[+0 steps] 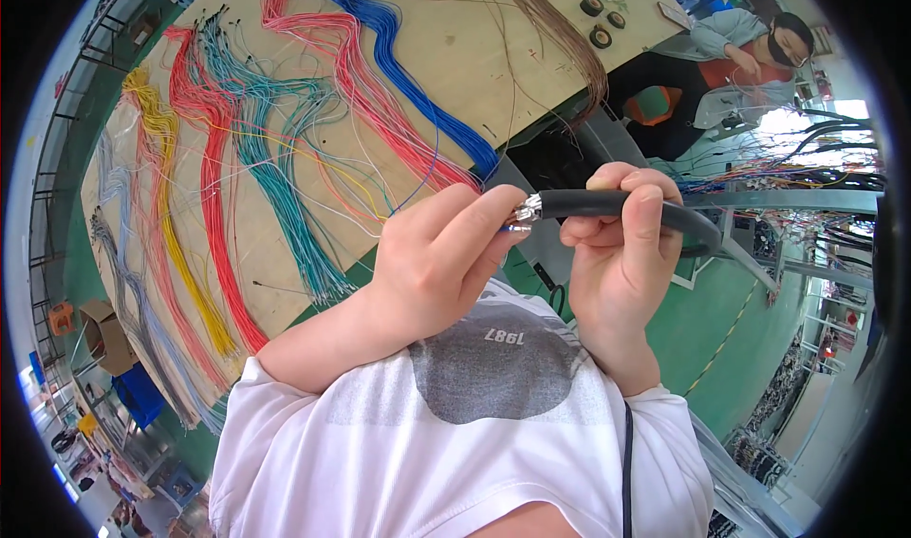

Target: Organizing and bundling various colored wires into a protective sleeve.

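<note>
In front of my chest, my right hand (pixel 622 263) is closed around a thick black tube (pixel 584 202), thumb and fingers pressing it near its left end. The tube bends away to the right past that hand. Shiny metal wire terminals (pixel 528 208) stick out of its left end. My left hand (pixel 436 263) pinches at these terminals with thumb and forefinger, and a small blue-banded one shows beneath the fingertip. Thin wires (pixel 365 201) in yellow, red, blue and white run from the table to behind my left hand. The inside of the tube is hidden.
Bundles of red (pixel 220 158), teal (pixel 275 187), yellow (pixel 171 196) and blue wires (pixel 418 92) lie across the wooden table (pixel 455 26). Three tape rolls (pixel 600 36) rest near its far edge. A seated person (pixel 740 73) is at the right, near a metal rack (pixel 788 199) of wires.
</note>
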Tool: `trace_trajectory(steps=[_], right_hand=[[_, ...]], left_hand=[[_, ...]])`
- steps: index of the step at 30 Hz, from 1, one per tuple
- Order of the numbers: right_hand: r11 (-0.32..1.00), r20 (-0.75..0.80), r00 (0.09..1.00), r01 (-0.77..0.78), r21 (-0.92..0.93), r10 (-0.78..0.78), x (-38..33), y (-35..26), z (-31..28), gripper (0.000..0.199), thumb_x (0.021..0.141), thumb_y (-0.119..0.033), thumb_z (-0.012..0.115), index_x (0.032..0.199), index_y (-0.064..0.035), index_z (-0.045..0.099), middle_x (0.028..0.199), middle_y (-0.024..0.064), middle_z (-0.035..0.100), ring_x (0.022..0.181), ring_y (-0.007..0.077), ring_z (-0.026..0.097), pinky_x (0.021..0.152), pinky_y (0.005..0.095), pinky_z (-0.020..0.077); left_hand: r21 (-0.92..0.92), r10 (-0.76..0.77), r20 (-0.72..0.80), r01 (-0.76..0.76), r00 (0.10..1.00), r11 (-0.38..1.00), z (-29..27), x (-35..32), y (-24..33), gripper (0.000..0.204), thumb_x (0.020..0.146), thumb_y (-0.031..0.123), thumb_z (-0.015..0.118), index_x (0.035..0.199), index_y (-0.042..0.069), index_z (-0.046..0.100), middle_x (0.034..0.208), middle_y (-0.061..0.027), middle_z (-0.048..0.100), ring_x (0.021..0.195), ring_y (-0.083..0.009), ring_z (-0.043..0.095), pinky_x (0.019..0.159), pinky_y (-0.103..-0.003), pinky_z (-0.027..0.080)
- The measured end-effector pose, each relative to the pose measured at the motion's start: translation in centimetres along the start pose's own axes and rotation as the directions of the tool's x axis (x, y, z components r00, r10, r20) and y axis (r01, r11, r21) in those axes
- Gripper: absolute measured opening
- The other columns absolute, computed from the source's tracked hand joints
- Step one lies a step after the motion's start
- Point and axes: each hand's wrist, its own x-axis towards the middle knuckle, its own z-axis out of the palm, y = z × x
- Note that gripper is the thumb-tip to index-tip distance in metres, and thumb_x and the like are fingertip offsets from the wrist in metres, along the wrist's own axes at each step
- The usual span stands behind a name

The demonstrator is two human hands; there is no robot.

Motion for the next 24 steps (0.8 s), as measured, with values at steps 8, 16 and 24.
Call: trace_trajectory(steps=[8,16,24], right_hand=[[0.99,0.068,0.993,0.106,-0.091,-0.1,0.3,-0.4,-0.1,0.019,0.084,-0.025,0.049,0.089,-0.0062,0.046,0.082,0.0113,0.05,0.052,0.0117,0.05,0.044,0.0229,0.0424],[0.998,0.111,0.993,-0.037,-0.056,0.043,0.9,-1.0,-1.1,0.017,0.084,-0.02,0.049,0.084,-0.0027,0.047,0.079,0.013,0.05,0.047,0.0117,0.05,0.041,0.0216,0.043],[0.997,0.022,0.997,-0.068,-0.03,0.068,0.4,-0.5,-0.5,0.015,0.084,-0.018,0.048,0.083,-0.0027,0.047,0.076,0.0132,0.051,0.046,0.0117,0.05,0.041,0.0224,0.0429]], left_hand=[[-0.022,0.056,0.134,-0.054,0.989,0.998,-0.6,0.2,-0.5,0.026,0.065,-0.001,0.059,0.09,-0.002,0.054,0.061,-0.008,0.05,0.047,-0.0189,0.047,0.041,-0.028,0.036],[-0.234,-0.053,0.259,0.116,0.964,0.965,-1.1,0.9,-0.2,0.021,0.067,-0.002,0.057,0.088,-0.002,0.054,0.062,-0.0089,0.049,0.048,-0.0198,0.046,0.042,-0.028,0.035],[-0.202,-0.16,0.219,0.205,0.962,0.958,-0.2,0.5,0.2,0.013,0.07,0.001,0.057,0.083,0.001,0.053,0.062,-0.0096,0.047,0.052,-0.0247,0.049,0.045,-0.032,0.039]])
